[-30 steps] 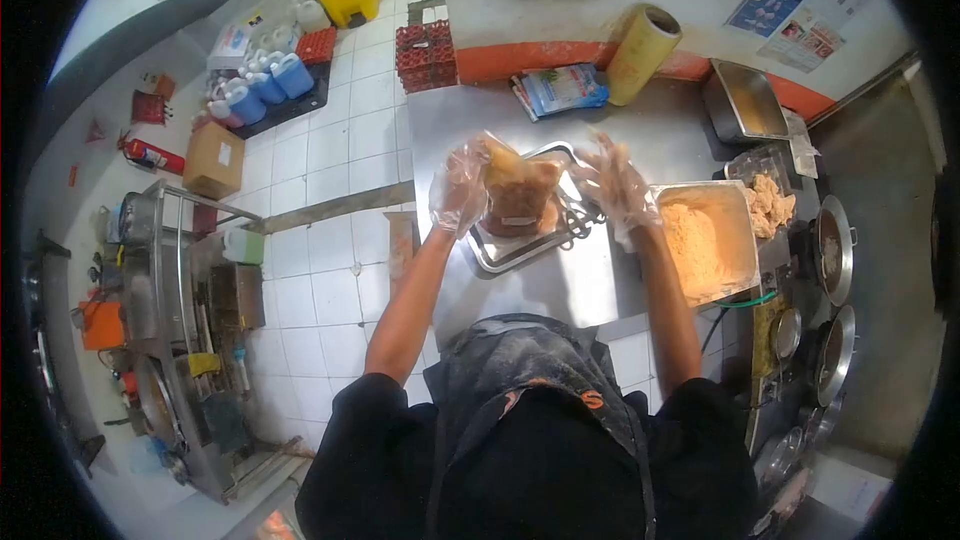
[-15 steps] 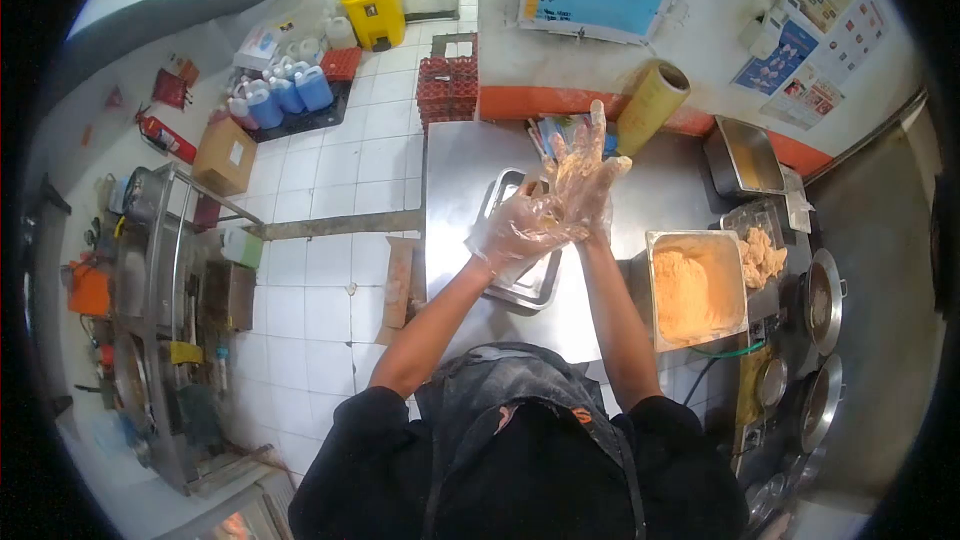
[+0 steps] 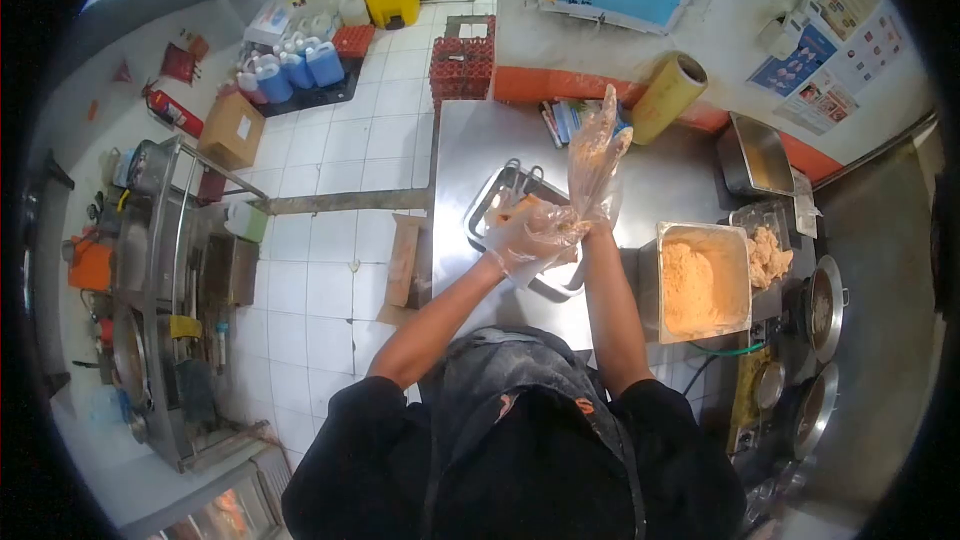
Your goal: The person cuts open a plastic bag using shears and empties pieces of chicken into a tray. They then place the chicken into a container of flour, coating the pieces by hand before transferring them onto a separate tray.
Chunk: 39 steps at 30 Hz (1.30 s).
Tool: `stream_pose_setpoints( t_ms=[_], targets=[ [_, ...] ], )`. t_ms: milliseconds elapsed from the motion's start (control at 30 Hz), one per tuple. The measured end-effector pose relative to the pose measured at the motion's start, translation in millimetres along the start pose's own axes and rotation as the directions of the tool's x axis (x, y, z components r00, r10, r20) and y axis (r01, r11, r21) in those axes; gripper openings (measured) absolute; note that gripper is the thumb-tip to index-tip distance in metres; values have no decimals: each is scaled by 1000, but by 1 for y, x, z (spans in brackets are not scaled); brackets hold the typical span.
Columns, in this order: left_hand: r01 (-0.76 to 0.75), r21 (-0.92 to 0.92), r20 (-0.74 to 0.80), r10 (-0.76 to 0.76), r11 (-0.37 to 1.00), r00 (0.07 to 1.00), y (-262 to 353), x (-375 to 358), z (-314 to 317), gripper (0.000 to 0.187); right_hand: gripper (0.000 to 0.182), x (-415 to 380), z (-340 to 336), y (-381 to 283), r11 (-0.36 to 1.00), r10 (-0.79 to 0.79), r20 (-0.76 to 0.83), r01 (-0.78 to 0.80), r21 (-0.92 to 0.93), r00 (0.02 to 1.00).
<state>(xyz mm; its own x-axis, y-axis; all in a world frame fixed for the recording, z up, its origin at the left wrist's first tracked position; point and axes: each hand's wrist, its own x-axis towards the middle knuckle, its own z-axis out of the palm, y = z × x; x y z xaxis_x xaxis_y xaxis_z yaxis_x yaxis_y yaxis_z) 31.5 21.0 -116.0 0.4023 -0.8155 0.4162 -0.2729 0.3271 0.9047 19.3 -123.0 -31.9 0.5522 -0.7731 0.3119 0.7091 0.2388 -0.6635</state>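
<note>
Both hands wear clear plastic gloves smeared with orange-brown crumbs. My left hand (image 3: 538, 237) is closed on the cuff of the right glove, at the right wrist. My right hand (image 3: 596, 165) points away from me, its fingers close together inside the loose glove (image 3: 608, 202). Under the hands on the steel table (image 3: 462, 130) lies a metal tray (image 3: 478, 210) with tongs (image 3: 520, 178) at its far end. To the right stands a deep steel pan (image 3: 746, 280) of orange breading (image 3: 690, 285), beside a container of coated pieces (image 3: 768, 258).
A yellow roll (image 3: 670, 98) and packets (image 3: 568, 122) stand by the wall. An empty steel pan (image 3: 757, 155) is at the back right, with round pans (image 3: 826, 308) nearer. Red egg trays (image 3: 462, 68) and a cardboard piece (image 3: 404, 262) lie left of the table.
My right hand's fingers have come together from a spread pose. My left hand has shifted slightly down and now grips the right glove's cuff. The view has moved a little.
</note>
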Motion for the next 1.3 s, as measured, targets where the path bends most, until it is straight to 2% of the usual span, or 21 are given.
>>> stream_pose_setpoints(
  t_ms=[67, 133, 167, 233, 267, 333, 433, 567, 667, 767, 833, 867, 900, 933, 967, 1000, 1033, 1100, 1133, 1200, 1300],
  targets=[
    [108, -73, 2, -108, 991, 994, -9, -1, 1, 27, 58, 2, 1, -7, 998, -50, -115, 52, 19, 992],
    [-11, 243, 1, 11, 970, 1000, -41, 5, 2, 30, 45, 8, -5, -14, 994, -100, -211, 108, 25, 972],
    [110, 230, 99, -135, 967, 986, 0, 18, -3, 33, 45, 13, -16, -12, 993, -107, -216, 114, 20, 970],
    [158, 185, 98, -178, 970, 979, 60, 30, -9, 27, 44, 22, -45, -4, 869, -277, -132, 189, -457, 952],
    [209, 146, 88, -223, 967, 971, 73, 34, -10, 23, 44, 21, -39, -12, 868, -282, -133, 194, -457, 950],
    [149, 111, 111, -161, 983, 981, 49, 41, -9, 22, 45, 15, -12, -33, 954, -147, -240, 74, -290, 959],
    [-119, 476, 152, 53, 871, 987, 49, 47, -22, 22, 44, 19, -13, -48, 968, -124, -276, 56, -243, 953],
    [-247, 482, 224, 154, 840, 962, 30, 53, -37, 21, 40, 28, -40, -54, 912, -76, -116, 22, -409, 990],
    [-249, 428, 220, 167, 869, 961, 28, 57, -44, 25, 40, 15, -45, -48, 601, 286, 201, -12, -799, 937],
    [-213, 290, 174, 168, 933, 970, 21, 60, -46, 27, 35, -5, -68, -20, 147, 454, 357, 327, -934, 816],
    [-216, 208, 144, 188, 954, 971, 17, 61, -53, 28, 34, -10, -81, -10, 244, 471, 459, 389, -889, 753],
    [-460, 469, 216, 408, 754, 887, 19, 66, -64, 30, 34, -6, -81, -5, 339, 474, 567, 455, -823, 674],
    [-624, 656, 344, 567, 425, 748, 21, 70, -72, 31, 31, 3, -77, 6, 31, 539, 589, 685, -728, 602],
    [-624, 657, 344, 568, 423, 748, 23, 70, -74, 31, 31, 5, -78, 7, 32, 538, 592, 687, -726, 600],
    [-313, 477, 121, 291, 822, 949, 26, 68, -75, 26, 31, 2, -55, -10, -57, 593, 507, 661, -748, 625],
    [97, 167, 6, -99, 981, 995, 26, 67, -74, 20, 30, -2, -36, -26, -148, 639, 415, 633, -760, 648],
    [99, 166, 7, -101, 981, 995, 14, 64, -73, 20, 30, -5, -25, -36, -147, 639, 414, 631, -761, 648],
    [-149, 406, -168, 234, 902, 958, -24, 48, -69, 27, 27, -15, -14, -49, -220, 693, 323, 616, -756, 644],
    [-136, 402, -169, 220, 905, 961, -5, 46, -64, 27, 27, -21, -14, -52, -215, 701, 315, 611, -762, 640],
    [194, -6, -301, -187, 981, 935, 30, 40, -54, 36, 27, -32, -15, -58, -16, 653, 324, 440, -898, 685],
    [62, 235, -274, 4, 970, 962, 4, 31, -55, 40, 21, -50, -15, -60, 106, 604, 355, 370, -923, 714]
  ],
)
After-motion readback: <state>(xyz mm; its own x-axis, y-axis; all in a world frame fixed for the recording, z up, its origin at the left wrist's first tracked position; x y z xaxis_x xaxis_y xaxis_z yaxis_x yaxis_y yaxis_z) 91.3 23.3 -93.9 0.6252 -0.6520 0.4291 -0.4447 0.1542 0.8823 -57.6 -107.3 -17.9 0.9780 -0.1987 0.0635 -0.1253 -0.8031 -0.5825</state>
